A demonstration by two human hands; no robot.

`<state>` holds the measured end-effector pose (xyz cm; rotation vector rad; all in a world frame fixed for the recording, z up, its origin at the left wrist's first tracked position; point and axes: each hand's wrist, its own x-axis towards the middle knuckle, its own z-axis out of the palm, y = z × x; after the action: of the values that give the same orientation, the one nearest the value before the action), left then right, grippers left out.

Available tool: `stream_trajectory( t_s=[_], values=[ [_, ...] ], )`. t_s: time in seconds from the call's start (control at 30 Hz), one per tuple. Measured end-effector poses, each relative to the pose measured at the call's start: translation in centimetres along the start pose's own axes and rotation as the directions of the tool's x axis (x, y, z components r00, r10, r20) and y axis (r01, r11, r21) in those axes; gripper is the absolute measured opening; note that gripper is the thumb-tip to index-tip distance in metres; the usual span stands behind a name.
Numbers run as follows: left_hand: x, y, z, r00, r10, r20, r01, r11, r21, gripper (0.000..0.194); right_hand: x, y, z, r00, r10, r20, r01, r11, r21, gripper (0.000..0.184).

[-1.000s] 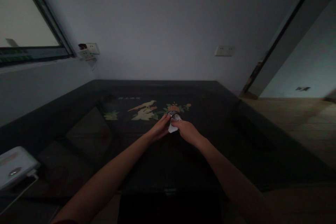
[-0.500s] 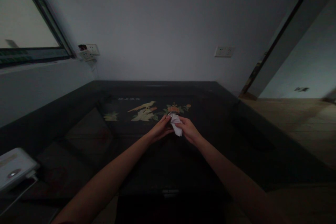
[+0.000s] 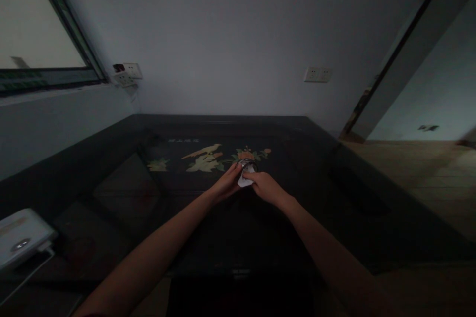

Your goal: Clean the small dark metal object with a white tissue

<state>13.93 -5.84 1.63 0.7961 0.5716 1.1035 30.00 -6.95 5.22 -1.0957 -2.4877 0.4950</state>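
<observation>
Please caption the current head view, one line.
Two bare hands, left and right, hold a white cloth or paper and a dark-rimmed object above a dark, flower-patterned table.

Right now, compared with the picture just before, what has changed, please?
The right hand has shifted slightly left, closer to the left hand; the loose end of the white cloth or paper has swung left too. I see nothing let go. The left hand and white box look unchanged.

Dark, glossy, smooth-looking tabletop (image 3: 238, 228) beneath soft, matt white cloth or paper (image 3: 245, 179); matt, smooth wall (image 3: 223, 34).
</observation>
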Motion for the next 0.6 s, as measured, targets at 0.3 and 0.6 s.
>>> stream_trajectory(
  t_s=[0.3, 0.6],
  values=[
    [0.2, -0.2, -0.2, 0.999, -0.017, -0.030, 0.017, 1.000, -0.026, 0.022, -0.3, -0.8, -0.1, 0.998, 0.061, -0.001, -0.061, 0.997, -0.047, 0.049],
    [-0.2, 0.2, -0.1, 0.996, -0.066, -0.066, 0.068, 0.997, 0.035, 0.029, 0.9, -0.2, 1.8, 0.956, 0.275, -0.103, -0.055, 0.511, 0.858, 0.034]
  ],
)
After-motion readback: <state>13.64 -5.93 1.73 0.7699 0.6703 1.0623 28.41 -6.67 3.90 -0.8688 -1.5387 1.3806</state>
